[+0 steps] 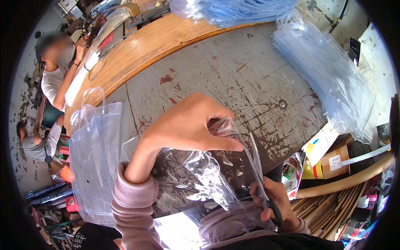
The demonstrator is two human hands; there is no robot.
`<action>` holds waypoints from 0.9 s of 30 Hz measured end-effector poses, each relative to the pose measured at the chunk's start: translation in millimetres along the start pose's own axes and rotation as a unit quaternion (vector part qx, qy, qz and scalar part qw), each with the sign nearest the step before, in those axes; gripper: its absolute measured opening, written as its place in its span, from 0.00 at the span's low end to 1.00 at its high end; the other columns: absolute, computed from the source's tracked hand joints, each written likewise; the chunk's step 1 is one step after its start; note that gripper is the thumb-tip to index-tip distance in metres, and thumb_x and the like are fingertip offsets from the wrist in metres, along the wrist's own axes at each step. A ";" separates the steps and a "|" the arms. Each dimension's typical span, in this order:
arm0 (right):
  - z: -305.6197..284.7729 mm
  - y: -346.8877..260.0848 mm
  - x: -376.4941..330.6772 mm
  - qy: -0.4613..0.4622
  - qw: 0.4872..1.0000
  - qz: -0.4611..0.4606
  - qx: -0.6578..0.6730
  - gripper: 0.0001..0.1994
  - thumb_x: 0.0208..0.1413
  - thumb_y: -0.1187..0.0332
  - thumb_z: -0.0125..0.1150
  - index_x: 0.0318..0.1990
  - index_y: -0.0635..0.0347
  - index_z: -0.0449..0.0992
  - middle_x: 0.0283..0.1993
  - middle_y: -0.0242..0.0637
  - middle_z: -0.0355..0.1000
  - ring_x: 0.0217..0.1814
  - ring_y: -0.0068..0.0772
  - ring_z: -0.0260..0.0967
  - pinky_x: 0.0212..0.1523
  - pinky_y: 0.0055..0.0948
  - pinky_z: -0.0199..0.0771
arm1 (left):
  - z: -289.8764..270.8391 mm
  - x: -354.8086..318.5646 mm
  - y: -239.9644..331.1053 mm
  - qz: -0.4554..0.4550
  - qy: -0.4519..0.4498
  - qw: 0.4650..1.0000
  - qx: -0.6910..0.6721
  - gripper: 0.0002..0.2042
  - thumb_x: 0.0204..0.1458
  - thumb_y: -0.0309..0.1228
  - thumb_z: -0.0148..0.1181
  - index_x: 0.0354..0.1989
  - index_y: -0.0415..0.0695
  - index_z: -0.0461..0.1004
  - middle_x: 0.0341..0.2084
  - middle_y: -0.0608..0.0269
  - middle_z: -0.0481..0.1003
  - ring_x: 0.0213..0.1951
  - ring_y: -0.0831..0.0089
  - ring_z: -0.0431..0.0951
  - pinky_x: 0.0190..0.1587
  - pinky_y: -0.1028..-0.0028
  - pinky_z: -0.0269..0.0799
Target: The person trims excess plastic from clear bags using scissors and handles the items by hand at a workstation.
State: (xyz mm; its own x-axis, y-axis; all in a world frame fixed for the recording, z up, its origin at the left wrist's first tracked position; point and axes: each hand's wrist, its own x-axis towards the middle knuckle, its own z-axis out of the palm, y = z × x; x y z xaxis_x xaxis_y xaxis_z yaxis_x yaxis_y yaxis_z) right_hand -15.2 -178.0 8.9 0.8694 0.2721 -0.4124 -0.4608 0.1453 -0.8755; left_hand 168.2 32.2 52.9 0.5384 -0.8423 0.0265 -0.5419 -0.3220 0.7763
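Observation:
My left hand point(189, 125) is bent over the middle of the scratched table, its thumb and fingers pinched on the edge of a clear plastic bag point(214, 179). The glossy plastic hangs down toward my lap and catches bright glare. At the lower right, my right hand point(277, 196) grips a pair of scissors point(257, 166) by the dark handle. The blades point up and away, along the bag's right edge, close to my left thumb. Whether they touch the plastic there I cannot tell.
Clear handled bags point(96, 162) lie at the table's left. A bluish stack of bags point(325, 75) covers the right, with another pile point(237, 10) at the back. A wooden board point(166, 37) borders the far edge. A cardboard box point(335, 160) stands lower right. Two people sit at left.

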 end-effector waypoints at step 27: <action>-4.5 7.0 3.7 0.006 0.999 -0.036 -0.005 0.44 0.22 0.37 0.72 0.40 0.67 0.67 0.26 0.28 0.63 0.25 0.15 0.57 0.25 0.16 0.53 | 3.5 0.3 2.5 -0.001 0.047 0.998 -0.038 0.24 0.40 0.38 0.71 0.09 0.41 0.61 0.05 0.70 0.57 0.12 0.83 0.54 0.15 0.74 0.48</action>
State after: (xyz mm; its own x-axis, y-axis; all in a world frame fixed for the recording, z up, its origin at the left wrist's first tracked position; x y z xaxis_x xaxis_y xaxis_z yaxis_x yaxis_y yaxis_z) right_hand -14.4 -180.2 0.1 0.9023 0.2501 -0.3512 -0.3955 0.1554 -0.9052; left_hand 164.7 29.6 52.7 0.5986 -0.7969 0.0811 -0.4919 -0.2858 0.8224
